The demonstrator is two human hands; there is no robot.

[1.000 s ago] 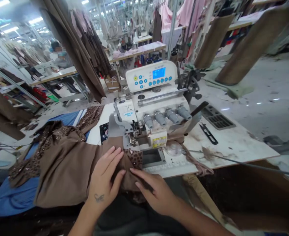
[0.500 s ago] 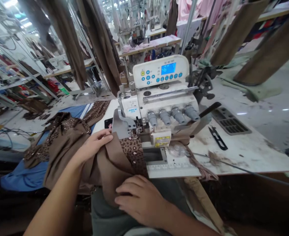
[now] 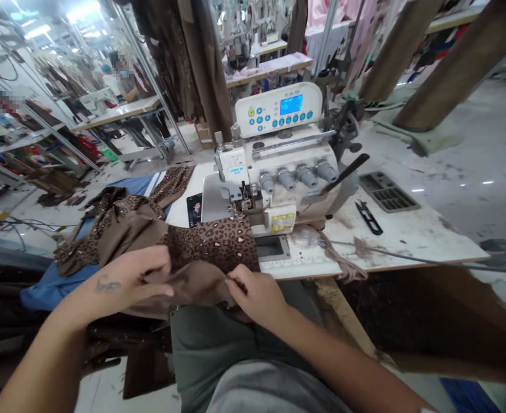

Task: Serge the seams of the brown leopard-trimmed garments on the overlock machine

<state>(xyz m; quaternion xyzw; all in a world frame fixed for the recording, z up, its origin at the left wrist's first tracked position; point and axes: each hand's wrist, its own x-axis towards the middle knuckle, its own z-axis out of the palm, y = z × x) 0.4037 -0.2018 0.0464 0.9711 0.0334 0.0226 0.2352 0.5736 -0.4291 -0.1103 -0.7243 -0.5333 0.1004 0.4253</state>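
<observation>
- Nearest us, our left hand (image 3: 124,281) pinches the plain brown cloth (image 3: 192,284) at the counter (image 3: 407,241) edge; our right hand (image 3: 253,292) holds its fold closed.
- The soft leopard-print fabric (image 3: 218,244) lies just beyond, reaching under the sewing machine (image 3: 274,172).
- Right of the machine, bare counter holds black snips (image 3: 368,217).
- Half a second ago our left hand was up beside the machine; now it is back at the edge.
</observation>
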